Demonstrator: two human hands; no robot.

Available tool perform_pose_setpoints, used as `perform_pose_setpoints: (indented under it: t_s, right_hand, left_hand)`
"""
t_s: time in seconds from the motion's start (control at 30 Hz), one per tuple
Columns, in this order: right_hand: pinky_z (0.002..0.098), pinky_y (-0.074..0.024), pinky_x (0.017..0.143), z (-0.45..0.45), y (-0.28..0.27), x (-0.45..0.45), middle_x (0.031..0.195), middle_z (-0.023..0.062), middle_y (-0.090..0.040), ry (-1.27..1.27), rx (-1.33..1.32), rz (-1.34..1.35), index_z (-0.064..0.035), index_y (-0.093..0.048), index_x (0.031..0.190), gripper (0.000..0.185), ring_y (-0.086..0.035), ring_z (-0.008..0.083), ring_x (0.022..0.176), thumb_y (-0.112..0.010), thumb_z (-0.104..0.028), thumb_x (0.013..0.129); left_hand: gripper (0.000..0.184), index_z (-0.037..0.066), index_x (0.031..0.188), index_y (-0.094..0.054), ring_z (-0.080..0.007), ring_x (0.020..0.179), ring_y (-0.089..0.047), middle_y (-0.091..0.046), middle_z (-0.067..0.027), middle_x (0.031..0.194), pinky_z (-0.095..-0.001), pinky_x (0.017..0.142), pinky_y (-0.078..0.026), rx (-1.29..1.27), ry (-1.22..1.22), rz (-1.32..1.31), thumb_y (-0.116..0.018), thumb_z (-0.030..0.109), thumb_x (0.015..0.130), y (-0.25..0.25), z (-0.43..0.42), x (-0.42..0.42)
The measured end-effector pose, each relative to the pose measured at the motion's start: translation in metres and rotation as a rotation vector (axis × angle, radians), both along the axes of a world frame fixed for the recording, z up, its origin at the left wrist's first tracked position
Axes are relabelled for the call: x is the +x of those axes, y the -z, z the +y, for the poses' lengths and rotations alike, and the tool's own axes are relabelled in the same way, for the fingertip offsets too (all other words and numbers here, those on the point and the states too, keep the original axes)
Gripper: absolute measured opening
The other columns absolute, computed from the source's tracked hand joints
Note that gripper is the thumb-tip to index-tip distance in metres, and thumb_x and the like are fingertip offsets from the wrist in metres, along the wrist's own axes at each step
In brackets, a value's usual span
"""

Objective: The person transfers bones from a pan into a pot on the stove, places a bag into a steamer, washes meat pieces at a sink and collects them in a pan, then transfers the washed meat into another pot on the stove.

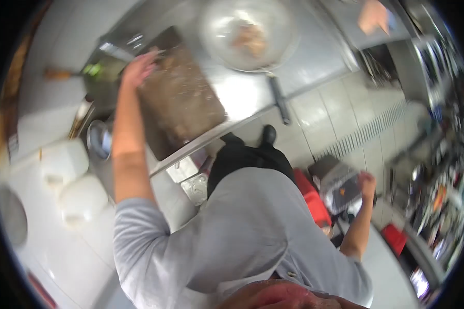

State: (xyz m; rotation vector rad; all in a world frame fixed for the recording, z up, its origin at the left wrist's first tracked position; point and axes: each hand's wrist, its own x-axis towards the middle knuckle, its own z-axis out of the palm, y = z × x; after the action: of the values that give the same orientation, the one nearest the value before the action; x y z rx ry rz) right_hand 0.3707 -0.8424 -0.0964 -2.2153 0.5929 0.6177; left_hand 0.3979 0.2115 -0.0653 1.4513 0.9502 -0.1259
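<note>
Reaching out to either side

Left hand (138,71) is at the far left edge of a brown board (188,95) on the steel counter (312,64); blur hides whether its fingers pinch anything. Right hand (366,183) curls at the edge of a clear container (331,200), low beside the body; whether it grips I cannot tell. Right of the board lies a pan (282,42) of brownish food (250,40), near another person's hand (373,18).
</note>
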Motion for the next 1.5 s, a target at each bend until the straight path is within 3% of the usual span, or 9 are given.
perform_pose_setpoints:
  t_s: [0.07,0.23,0.33,0.6,0.97,1.17,1.23,1.37,1.5]
  right_hand:
    - [0.0248,-0.0508,0.06,0.048,-0.017,0.019,0.09,0.0018,-0.072,0.027,0.031,-0.007,-0.0013,-0.071,0.112,0.026,-0.065,0.0091,0.077,-0.071,-0.015,0.09]
    - [0.0239,-0.0501,0.064,0.115,-0.051,0.067,0.09,0.0017,-0.071,-0.121,0.078,-0.073,0.0,-0.07,0.113,0.027,-0.064,0.0086,0.077,-0.072,-0.014,0.09]
    - [0.024,-0.0509,0.069,0.156,-0.071,0.094,0.092,0.0029,-0.071,-0.229,0.087,-0.114,0.0024,-0.069,0.113,0.027,-0.064,0.0093,0.08,-0.071,-0.012,0.091]
    - [0.0276,-0.0541,0.083,0.284,-0.115,0.111,0.102,0.0089,-0.073,-0.531,0.093,-0.396,0.002,-0.069,0.113,0.023,-0.067,0.0139,0.09,-0.069,-0.003,0.091]
    - [0.0291,-0.0542,0.073,0.451,-0.15,0.098,0.092,0.0103,-0.072,-0.806,0.22,-0.375,-0.0001,-0.072,0.11,0.024,-0.067,0.0138,0.082,-0.074,-0.011,0.088]
    - [0.0292,-0.0547,0.077,0.445,-0.15,0.071,0.097,0.0097,-0.073,-0.717,0.251,-0.307,0.0007,-0.072,0.107,0.022,-0.067,0.0134,0.084,-0.073,-0.009,0.088]
    - [0.0291,-0.0547,0.079,0.456,-0.148,0.06,0.098,0.0099,-0.074,-0.687,0.282,-0.262,0.0006,-0.072,0.107,0.021,-0.067,0.0136,0.085,-0.074,-0.008,0.088]
    - [0.0307,-0.0557,0.079,0.503,-0.153,0.051,0.104,0.012,-0.074,-0.856,0.296,-0.308,0.001,-0.071,0.106,0.021,-0.069,0.0164,0.089,-0.074,-0.003,0.085]
    - [0.0302,-0.057,0.075,0.568,-0.147,0.055,0.105,0.0132,-0.073,-1.018,0.266,-0.265,-0.0003,-0.071,0.106,0.023,-0.071,0.0197,0.087,-0.074,-0.003,0.084]
  left_hand:
    - [0.032,0.009,0.129,-0.059,-0.0235,0.1,-0.07,-0.067,-0.0064,0.12,-0.0301,0.079,-0.058,-0.07,-0.016,-0.085,-0.06,0.014,0.097,-0.016,-0.024,-0.001]
    - [0.038,0.005,0.13,-0.058,-0.0226,0.105,-0.068,-0.069,-0.0087,0.112,-0.0415,0.085,-0.06,-0.219,0.015,-0.248,-0.06,0.003,0.092,-0.029,-0.022,-0.012]
    - [0.026,0.005,0.118,-0.064,-0.0188,0.091,-0.068,-0.07,-0.0053,0.1,-0.0296,0.075,-0.058,-0.143,-0.045,-0.17,-0.06,0.006,0.092,-0.03,-0.014,-0.018]
    - [0.014,0.007,0.096,-0.062,-0.0062,0.056,-0.05,-0.06,0.001,0.076,-0.0196,0.04,-0.033,-0.004,-0.03,-0.128,-0.068,0.019,0.093,-0.024,-0.013,-0.017]
    - [0.033,0.001,0.117,-0.063,-0.0167,0.092,-0.07,-0.07,-0.0087,0.1,-0.0275,0.073,-0.056,0.18,0.303,-0.391,-0.064,0.028,0.097,-0.099,-0.097,0.085]
    - [0.037,0.007,0.11,-0.069,-0.0201,0.086,-0.072,-0.073,-0.0089,0.094,-0.0351,0.073,-0.057,0.757,0.374,0.117,-0.074,0.033,0.083,0.065,0.015,0.01]
    - [0.053,0.01,0.121,-0.067,-0.0269,0.107,-0.068,-0.071,-0.0112,0.113,-0.0414,0.089,-0.055,0.919,0.431,0.267,-0.076,0.035,0.076,0.156,0.018,-0.003]
    - [0.055,0.012,0.128,-0.063,-0.0286,0.125,-0.058,-0.06,-0.0117,0.135,-0.0388,0.103,-0.048,1.069,0.543,0.567,-0.073,0.032,0.078,0.227,-0.051,-0.009]
    - [0.059,0.01,0.128,-0.063,-0.0272,0.126,-0.058,-0.062,-0.0132,0.132,-0.038,0.102,-0.049,0.703,0.371,0.456,-0.079,0.032,0.077,0.214,-0.066,-0.01]
